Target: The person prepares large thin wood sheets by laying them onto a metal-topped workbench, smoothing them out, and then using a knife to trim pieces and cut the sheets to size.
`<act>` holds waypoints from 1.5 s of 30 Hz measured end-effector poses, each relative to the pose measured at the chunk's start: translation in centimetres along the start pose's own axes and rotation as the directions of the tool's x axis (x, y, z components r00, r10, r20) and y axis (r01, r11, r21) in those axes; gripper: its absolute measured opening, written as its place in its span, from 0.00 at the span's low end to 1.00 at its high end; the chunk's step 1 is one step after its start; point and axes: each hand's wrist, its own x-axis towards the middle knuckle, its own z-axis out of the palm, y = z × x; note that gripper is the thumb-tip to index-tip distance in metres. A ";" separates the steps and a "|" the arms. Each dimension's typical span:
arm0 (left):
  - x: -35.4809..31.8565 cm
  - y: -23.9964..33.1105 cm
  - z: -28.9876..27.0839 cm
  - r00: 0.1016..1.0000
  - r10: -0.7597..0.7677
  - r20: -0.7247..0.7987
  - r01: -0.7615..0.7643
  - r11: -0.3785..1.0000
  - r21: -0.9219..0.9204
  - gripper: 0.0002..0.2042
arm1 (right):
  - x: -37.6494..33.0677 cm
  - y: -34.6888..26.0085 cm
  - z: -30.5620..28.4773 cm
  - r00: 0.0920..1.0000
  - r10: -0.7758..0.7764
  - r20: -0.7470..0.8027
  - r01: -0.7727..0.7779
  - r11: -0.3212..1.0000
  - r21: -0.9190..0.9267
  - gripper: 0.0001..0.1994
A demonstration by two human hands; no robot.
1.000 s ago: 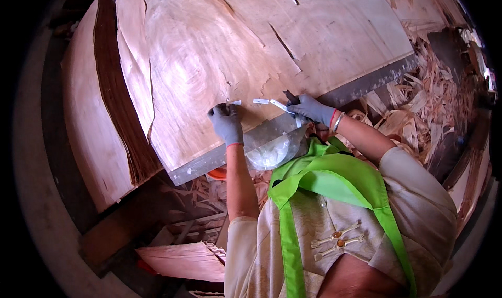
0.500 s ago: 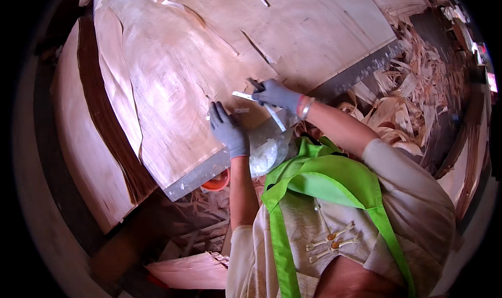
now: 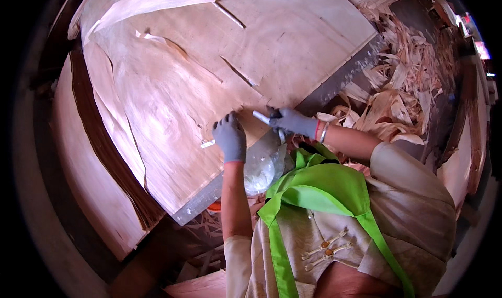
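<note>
A wide sheet of thin wood veneer [image 3: 219, 73] lies on a metal-edged table [image 3: 201, 206], with splits and torn flaps in it. My left hand [image 3: 230, 137], in a grey glove, presses flat on the veneer near its front edge, beside a small white strip [image 3: 207, 143]. My right hand [image 3: 291, 122], also gloved, grips a small white-handled tool [image 3: 262, 117] and holds it to the veneer just right of the left hand.
A clear plastic bag [image 3: 264, 167] hangs at the table edge below my hands. Heaps of veneer scraps [image 3: 397, 99] lie to the right. More veneer sheets [image 3: 99, 193] are stacked at the left. An orange object [image 3: 214, 207] shows under the table edge.
Both hands have stayed near the front edge of the veneer; the right hand with the tool has moved closer to the left hand, which now lies flatter on the sheet.
</note>
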 end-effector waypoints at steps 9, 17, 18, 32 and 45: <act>11.5 4.5 0.2 0.930 -0.297 -0.217 0.259 0.948 -0.186 0.19 | 3.8 0.5 -9.8 0.963 0.000 -0.271 0.075 0.961 0.266 0.10; 13.8 3.3 2.8 0.906 -0.385 -0.174 0.327 0.900 -0.289 0.18 | 4.4 0.7 -9.7 0.960 -0.004 -0.281 0.076 0.966 0.246 0.11; 13.7 3.4 2.8 0.913 -0.366 -0.178 0.298 0.899 -0.320 0.16 | 4.5 1.0 -10.0 0.962 -0.005 -0.274 0.076 0.966 0.248 0.11; 13.6 2.6 3.4 0.955 -0.193 -0.223 0.159 0.974 -0.163 0.11 | 3.6 -0.2 -10.7 0.985 0.021 -0.170 0.029 0.958 0.286 0.10; 13.0 -1.5 2.3 0.938 -0.307 -0.162 0.207 0.868 -0.451 0.07 | 7.3 -5.9 -8.1 0.994 -0.107 -0.033 0.111 0.964 0.243 0.11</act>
